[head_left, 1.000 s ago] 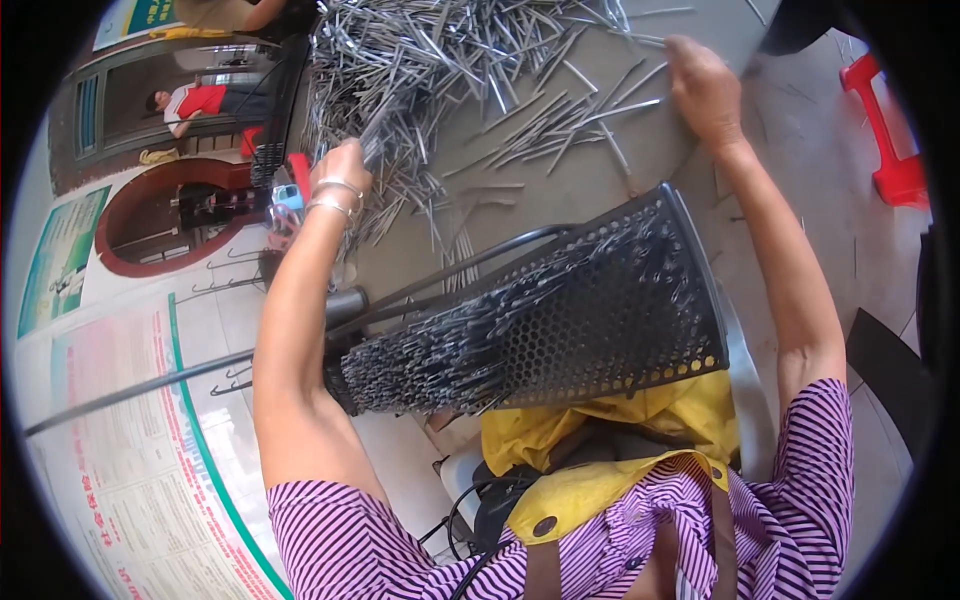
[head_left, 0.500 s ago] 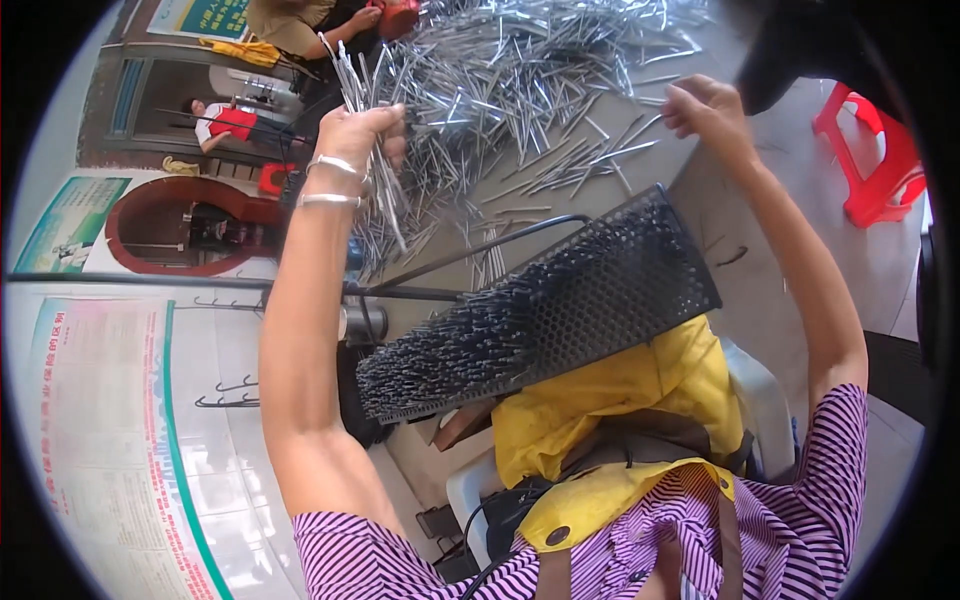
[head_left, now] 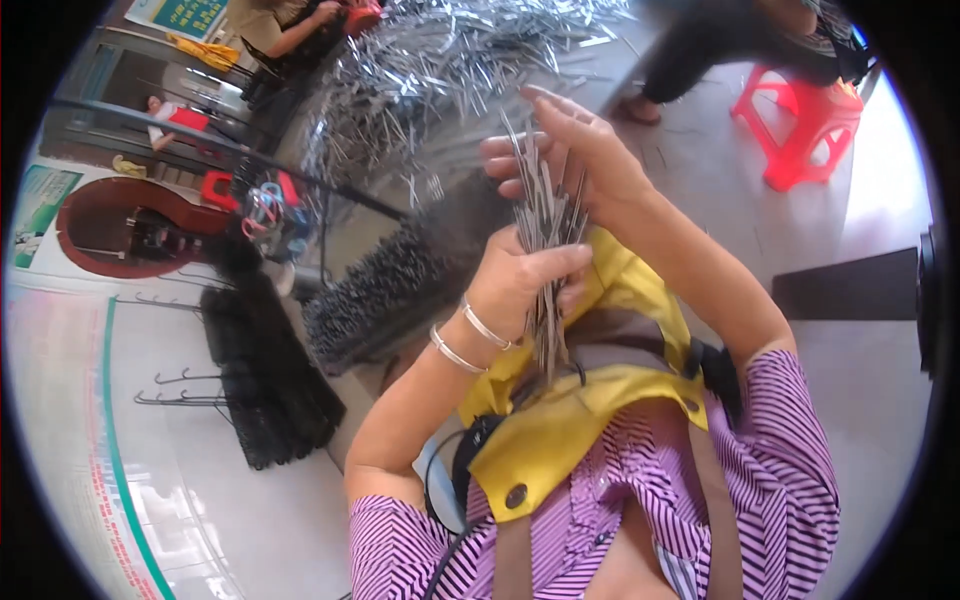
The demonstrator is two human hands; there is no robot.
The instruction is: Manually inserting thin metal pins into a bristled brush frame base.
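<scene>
A bundle of thin grey metal strips (head_left: pixel 546 205) stands nearly upright in front of my chest. Near its lower part, my left hand (head_left: pixel 505 285) is closed round it, thumb across the front. My right hand (head_left: pixel 600 165) is cupped beside the upper ends with fingers apart; whether it touches the strips is hard to tell. To the left, just beyond my left hand, a black perforated rack (head_left: pixel 375 285) filled with upright dark pieces lies at a slant, partly hidden by my arms and blurred.
A large heap of loose silvery strips (head_left: pixel 420 75) covers the far floor. Red plastic stools (head_left: pixel 800 130) stand at the far right, where another person's leg (head_left: pixel 690 50) shows. Black racks (head_left: pixel 265 370) hang by hooks on the left. A second person (head_left: pixel 280 30) is at the far left.
My left hand has brought the bundle from over the heap back toward my chest. My right hand has come in from the right beside it. The whole view has shifted.
</scene>
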